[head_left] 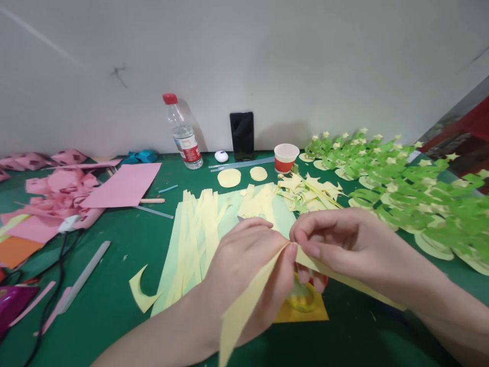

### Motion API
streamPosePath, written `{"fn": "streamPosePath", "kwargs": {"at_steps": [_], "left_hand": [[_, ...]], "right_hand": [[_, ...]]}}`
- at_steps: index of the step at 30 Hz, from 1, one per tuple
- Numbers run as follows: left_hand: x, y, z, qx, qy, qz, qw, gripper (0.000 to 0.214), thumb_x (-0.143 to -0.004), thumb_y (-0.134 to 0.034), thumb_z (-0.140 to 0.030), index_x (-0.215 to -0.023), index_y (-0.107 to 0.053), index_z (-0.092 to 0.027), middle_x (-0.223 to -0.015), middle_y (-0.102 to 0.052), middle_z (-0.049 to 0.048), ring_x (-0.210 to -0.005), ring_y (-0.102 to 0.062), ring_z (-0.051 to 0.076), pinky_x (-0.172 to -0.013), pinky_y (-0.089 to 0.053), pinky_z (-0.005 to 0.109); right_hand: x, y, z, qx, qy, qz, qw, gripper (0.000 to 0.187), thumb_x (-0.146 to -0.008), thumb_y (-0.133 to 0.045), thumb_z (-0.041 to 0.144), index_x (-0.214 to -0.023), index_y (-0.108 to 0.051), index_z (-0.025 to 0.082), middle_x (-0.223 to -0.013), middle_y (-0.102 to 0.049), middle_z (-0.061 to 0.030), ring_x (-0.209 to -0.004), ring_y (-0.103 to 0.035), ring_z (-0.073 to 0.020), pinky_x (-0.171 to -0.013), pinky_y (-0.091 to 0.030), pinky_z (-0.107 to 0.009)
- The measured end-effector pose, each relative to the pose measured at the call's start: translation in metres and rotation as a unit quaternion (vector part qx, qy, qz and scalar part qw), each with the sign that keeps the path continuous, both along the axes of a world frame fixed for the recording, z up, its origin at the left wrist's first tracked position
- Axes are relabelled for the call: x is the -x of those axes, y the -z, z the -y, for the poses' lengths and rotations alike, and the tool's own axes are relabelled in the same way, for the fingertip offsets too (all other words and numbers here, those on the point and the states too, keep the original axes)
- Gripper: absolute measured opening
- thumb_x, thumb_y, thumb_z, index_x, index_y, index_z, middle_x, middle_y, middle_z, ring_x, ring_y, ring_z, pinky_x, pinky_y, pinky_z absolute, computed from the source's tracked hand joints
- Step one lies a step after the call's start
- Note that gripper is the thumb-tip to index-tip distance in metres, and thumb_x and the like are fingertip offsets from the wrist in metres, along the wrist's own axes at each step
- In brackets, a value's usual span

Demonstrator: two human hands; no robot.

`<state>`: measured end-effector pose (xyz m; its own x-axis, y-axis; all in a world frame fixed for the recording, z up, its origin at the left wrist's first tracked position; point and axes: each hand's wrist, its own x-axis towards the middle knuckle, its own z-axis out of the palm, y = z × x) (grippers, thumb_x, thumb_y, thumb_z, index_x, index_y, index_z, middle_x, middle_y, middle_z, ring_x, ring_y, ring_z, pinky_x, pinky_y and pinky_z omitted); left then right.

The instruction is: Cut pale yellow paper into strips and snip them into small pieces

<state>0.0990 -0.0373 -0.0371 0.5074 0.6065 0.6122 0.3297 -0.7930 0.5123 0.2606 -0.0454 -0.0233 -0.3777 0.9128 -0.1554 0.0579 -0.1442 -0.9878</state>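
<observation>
A green table [114, 316] runs up to a white wall [305, 61]. Over it I pinch a yellow paper strip [244, 306] between the fingertips of both hands. My left hand [244, 265] and my right hand [351, 244] meet at its fold, each clenched on it. One end hangs toward me below my left hand, and the other runs right beneath my right wrist. Behind my hands lie a pile of strips [194, 229], a water bottle [183, 135], a cup [286, 158] and green paper pieces [401, 188].
</observation>
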Motion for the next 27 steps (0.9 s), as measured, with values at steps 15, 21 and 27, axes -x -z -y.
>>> {"fn": "streamPosePath", "kwargs": {"at_steps": [15,21,27], "left_hand": [[0.010,-0.017,-0.004,0.232,0.013,0.003,0.973,0.031,-0.089,-0.036,-0.016,-0.063,-0.054,-0.018,-0.062,-0.056,-0.0029,-0.056,-0.054,0.009,-0.056,-0.045,0.018],[0.003,-0.011,-0.002,0.284,0.073,-0.037,0.955,0.037,-0.091,-0.034,-0.015,-0.062,-0.056,-0.019,-0.064,-0.061,-0.0046,-0.060,-0.056,0.006,-0.059,-0.043,0.011],[0.004,-0.003,0.002,0.232,0.056,-0.081,0.968,0.036,-0.090,-0.033,-0.016,-0.061,-0.054,-0.019,-0.062,-0.060,-0.0032,-0.054,-0.053,0.009,-0.053,-0.041,0.016]], "right_hand": [[-0.008,-0.007,-0.007,0.062,-0.024,0.037,0.997,0.018,-0.068,-0.066,0.027,-0.059,-0.053,0.019,-0.053,-0.061,0.0000,-0.046,-0.056,-0.0112,-0.045,-0.048,-0.020],[-0.004,-0.005,-0.006,0.097,-0.025,-0.022,0.995,0.017,-0.069,-0.069,0.025,-0.062,-0.054,0.018,-0.055,-0.058,0.0026,-0.050,-0.057,-0.0085,-0.046,-0.049,-0.016],[-0.002,-0.006,-0.004,0.112,-0.040,-0.022,0.993,0.023,-0.067,-0.071,0.030,-0.061,-0.052,0.017,-0.054,-0.059,0.0018,-0.048,-0.058,-0.0089,-0.047,-0.049,-0.017]]}}
